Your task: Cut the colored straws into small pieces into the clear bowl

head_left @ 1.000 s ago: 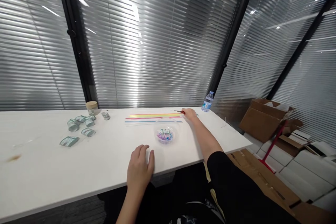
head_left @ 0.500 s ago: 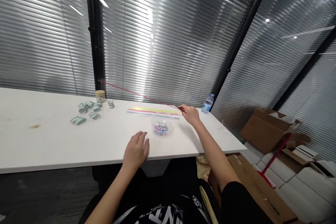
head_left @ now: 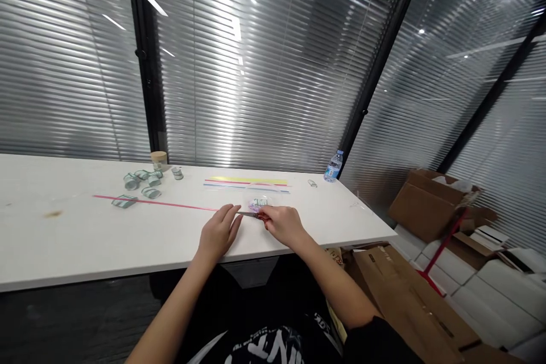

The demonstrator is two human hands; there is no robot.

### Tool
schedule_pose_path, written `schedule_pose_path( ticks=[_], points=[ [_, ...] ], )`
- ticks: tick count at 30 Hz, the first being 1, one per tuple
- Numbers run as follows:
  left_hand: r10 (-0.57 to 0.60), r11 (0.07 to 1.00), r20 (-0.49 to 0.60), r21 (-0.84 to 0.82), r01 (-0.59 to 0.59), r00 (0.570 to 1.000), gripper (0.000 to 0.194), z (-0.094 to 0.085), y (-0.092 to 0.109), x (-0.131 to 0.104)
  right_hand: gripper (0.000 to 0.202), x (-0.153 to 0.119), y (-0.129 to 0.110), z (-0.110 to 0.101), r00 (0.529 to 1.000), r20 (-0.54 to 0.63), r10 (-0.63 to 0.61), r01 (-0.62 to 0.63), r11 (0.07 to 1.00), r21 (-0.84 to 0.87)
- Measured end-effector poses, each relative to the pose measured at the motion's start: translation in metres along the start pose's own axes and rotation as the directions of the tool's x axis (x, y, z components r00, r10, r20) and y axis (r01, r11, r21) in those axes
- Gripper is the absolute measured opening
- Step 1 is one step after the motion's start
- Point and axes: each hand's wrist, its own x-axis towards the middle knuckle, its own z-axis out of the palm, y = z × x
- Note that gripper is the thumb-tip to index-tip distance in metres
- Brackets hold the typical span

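My right hand (head_left: pixel 282 224) is closed on a pair of scissors (head_left: pixel 261 216) with red handles, their blades pointing left. The blade tips reach the fingers of my left hand (head_left: pixel 219 233). My left hand is closed near the end of a long thin pink strip (head_left: pixel 170 204), which stretches left across a small greenish banded piece (head_left: pixel 123 201). The strip's end is hidden behind the fingers. Just behind the scissors sits a clear round bowl (head_left: pixel 259 203) with small coloured pieces in it, partly covered by my right hand.
Yellow, red and blue strips (head_left: pixel 247 183) lie behind the bowl. Several greenish rolled pieces (head_left: pixel 143 180) and a wooden-lidded jar (head_left: pixel 159 160) are at the left. A water bottle (head_left: pixel 333 166) stands at the back right, near a small piece (head_left: pixel 312 183). Cardboard boxes (head_left: pixel 409 290) sit on the floor.
My right hand has come down and left from the back of the table, bringing the scissors to my left hand. The pink strip has swung lower, and my left hand's fingers have closed.
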Motion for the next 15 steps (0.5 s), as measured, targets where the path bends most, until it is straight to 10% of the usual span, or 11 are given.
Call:
schedule_pose_path(
  ticks=[7, 10, 15],
  points=[
    [-0.2, 0.977, 0.143, -0.04, 0.207, 0.969, 0.031, -0.001, 0.004, 0.0, 0.033, 0.0, -0.003, 0.033, 0.91, -0.302, 0.286, -0.02, 0.755, 0.655],
    [-0.231, 0.968, 0.164, -0.064, 0.244, 0.959, 0.03, -0.001, 0.004, 0.002, 0.05, -0.008, -0.009, 0.053, 0.843, -0.238, 0.483, -0.021, 0.471, 0.882],
    [-0.243, 0.956, 0.229, -0.111, 0.273, 0.943, 0.027, -0.002, 0.004, 0.005, 0.05, -0.015, -0.014, 0.081, 0.884, -0.084, 0.46, -0.05, 0.272, 0.961]
  ],
)
